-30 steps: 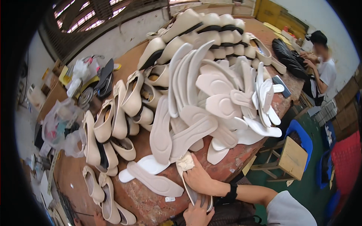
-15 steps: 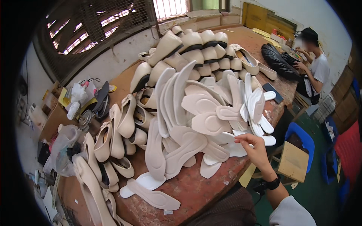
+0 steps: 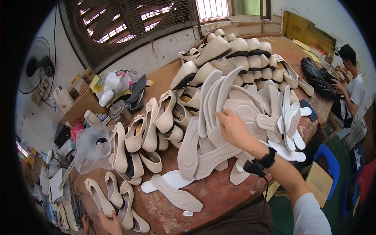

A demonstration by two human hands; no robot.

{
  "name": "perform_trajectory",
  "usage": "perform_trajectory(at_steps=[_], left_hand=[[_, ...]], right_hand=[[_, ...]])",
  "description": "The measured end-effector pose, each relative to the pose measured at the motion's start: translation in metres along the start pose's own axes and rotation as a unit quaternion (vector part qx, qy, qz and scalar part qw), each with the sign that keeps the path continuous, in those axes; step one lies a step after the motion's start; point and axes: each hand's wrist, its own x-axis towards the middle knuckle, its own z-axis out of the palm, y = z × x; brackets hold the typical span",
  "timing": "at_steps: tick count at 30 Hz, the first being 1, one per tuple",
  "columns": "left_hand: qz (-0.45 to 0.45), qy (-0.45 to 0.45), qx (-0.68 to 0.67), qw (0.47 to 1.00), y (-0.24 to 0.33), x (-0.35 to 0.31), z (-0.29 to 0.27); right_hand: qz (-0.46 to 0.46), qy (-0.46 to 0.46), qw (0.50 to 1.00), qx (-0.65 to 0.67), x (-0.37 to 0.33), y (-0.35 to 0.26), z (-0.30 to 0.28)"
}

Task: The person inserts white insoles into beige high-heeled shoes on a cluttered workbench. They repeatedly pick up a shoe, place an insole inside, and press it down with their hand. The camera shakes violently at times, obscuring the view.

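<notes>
My right hand (image 3: pixel 237 128) reaches over a heap of pale beige insoles, fingers loosely bent and pointing left. Its fingertips are at a bundle of upright insoles (image 3: pixel 211 96); I see no insole lifted in them. Low on the left, my left hand (image 3: pixel 111 225) has its fingers closed at the heel of a cream flat shoe (image 3: pixel 98 196). Two more cream flats, one with a bow (image 3: pixel 125 209), are right beside that shoe. One beige insole (image 3: pixel 178 195) lies across a white one (image 3: pixel 166 181) near the table's front edge.
Rows of cream shoes (image 3: pixel 150 129) stand left of the heap, with a taller stack (image 3: pixel 239 51) behind. A clear plastic bag (image 3: pixel 92 150) and a metal can (image 3: pixel 120 111) are at the left. A co-worker (image 3: pixel 352 86) sits far right behind black bags (image 3: pixel 317 78); a wooden stool (image 3: pixel 319 184) is nearer.
My right hand has moved left, from the heap's right edge to the upright insoles. The view has shifted, so the table appears farther right, and my left hand now shows at the lower left.
</notes>
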Motion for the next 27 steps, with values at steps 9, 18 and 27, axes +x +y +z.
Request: perform_trajectory(at_steps=[9, 18, 27], left_hand=[[-0.166, -0.135, -0.046, 0.976, -0.056, 0.014, 0.062], [0.208, -0.230, -0.332, 0.891, 0.173, 0.113, -0.026], [0.318, -0.196, -0.247, 0.894, 0.363, 0.147, 0.071]], right_hand=[[0.092, -0.021, 0.989, -0.112, 0.027, 0.001, 0.027], [0.133, 0.026, 0.989, -0.062, 0.031, 0.012, 0.036], [0.060, 0.228, 0.924, 0.301, -0.010, -0.018, -0.046]])
